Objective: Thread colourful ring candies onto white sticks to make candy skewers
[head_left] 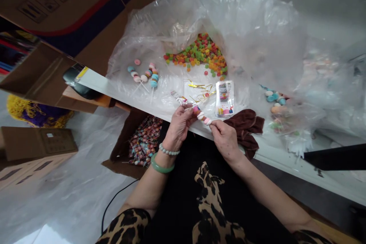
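Between my two hands is a candy stick with pink, white and brown pieces, at the table's near edge. The fingers of my left hand pinch its upper left end, where clear wrapping shows. My right hand pinches its lower right end. Just beyond lie gold twist ties and a stack of printed clear bags. A brown cloth glove rests beside my right hand. Farther back is a heap of ring-shaped gummies on plastic sheeting; several candy sticks lie to its left.
Below the table at left, an open carton holds many wrapped candies. A large cardboard box stands at upper left. More bagged candy lies at right, near a black bar. Crumpled clear plastic covers the back.
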The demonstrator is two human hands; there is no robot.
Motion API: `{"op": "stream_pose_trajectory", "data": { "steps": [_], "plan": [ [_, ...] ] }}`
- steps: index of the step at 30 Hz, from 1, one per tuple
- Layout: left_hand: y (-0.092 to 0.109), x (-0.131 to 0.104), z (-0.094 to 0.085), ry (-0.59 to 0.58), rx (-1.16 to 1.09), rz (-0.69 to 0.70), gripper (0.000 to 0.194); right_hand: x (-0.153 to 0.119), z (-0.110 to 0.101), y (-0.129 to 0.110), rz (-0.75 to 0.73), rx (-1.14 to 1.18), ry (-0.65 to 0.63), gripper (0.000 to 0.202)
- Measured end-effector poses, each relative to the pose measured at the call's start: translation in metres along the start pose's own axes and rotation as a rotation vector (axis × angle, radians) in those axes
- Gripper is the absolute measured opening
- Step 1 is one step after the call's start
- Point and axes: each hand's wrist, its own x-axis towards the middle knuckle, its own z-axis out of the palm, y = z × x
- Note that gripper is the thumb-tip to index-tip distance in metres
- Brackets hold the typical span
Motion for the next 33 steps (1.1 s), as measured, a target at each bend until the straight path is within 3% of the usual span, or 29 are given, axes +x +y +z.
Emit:
{"op": "stream_pose_trajectory", "data": {
  "steps": [5, 11, 17, 24, 27, 33],
  "plan": [
    [-0.004, 0.006, -0.003, 0.025, -0.057, 0.01, 0.045, -0.002, 0.003, 0.003, -0.088, -0.107, 0.037, 0.021],
    [-0.008, 0.005, -0.003, -0.09, -0.028, -0.044, 0.028, -0.001, 0.004, -0.001, -0.296, -0.361, 0.154, 0.024],
    [0.008, 0.002, -0.01, -0.138, 0.064, -0.116, 0.028, 0.004, 0.005, 0.005, -0.41, -0.461, 0.219, 0.021],
    [0.008, 0.003, -0.011, 0.032, 0.224, 0.003, 0.037, 0.005, 0.006, 0.0, -0.475, -0.518, 0.234, 0.02],
    [0.002, 0.002, -0.005, 0.028, 0.184, -0.002, 0.042, 0.007, 0.008, -0.005, -0.468, -0.474, 0.215, 0.022],
    [0.006, 0.003, -0.007, -0.057, 0.069, -0.092, 0.039, 0.009, 0.009, 0.0, -0.258, -0.035, 0.03, 0.019]
  ]
}}
